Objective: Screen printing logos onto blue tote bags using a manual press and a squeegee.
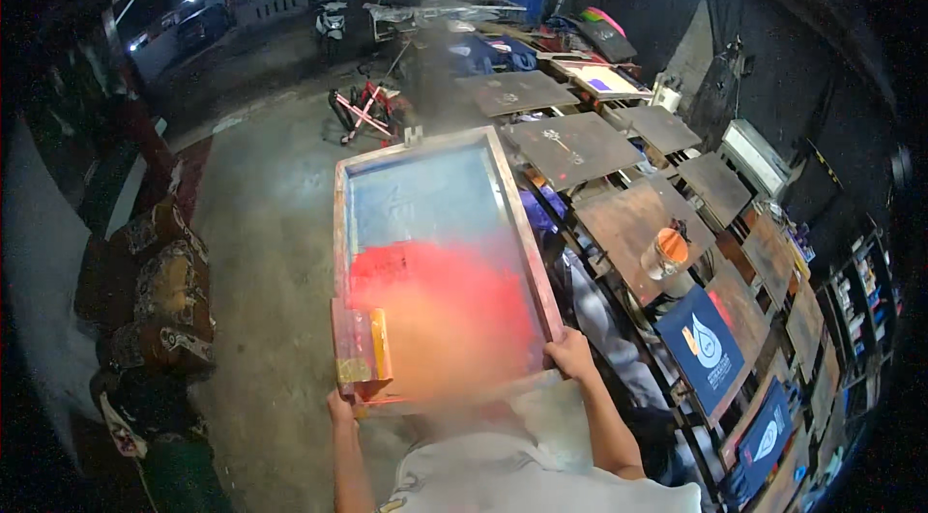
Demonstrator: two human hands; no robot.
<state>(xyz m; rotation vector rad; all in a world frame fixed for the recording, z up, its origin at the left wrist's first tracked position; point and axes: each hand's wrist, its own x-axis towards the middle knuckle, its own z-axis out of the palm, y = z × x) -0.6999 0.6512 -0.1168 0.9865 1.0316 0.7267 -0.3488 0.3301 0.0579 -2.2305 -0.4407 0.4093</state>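
Note:
A wooden-framed printing screen (525, 233) is held out in front of my body. Its mesh (425, 194) looks blue-grey at the far end, with red and orange ink (454, 291) smeared over the near half. My right hand (572, 354) grips the near right corner, fingers wrapped round the rail. At the near left corner my left hand (340, 407) is closed on the frame, partly hidden beneath it. A squeegee (379, 344) with an orange-stained edge lies inside the frame at the near left.
Rows of dark printing boards (570, 147) run along my right. An orange-topped cup (667, 252) stands on one, and navy printed cloths (703, 349) lie on others. A patterned armchair (169, 286) sits left; a red bicycle (365, 112) and a motorcycle (331, 22) are farther off.

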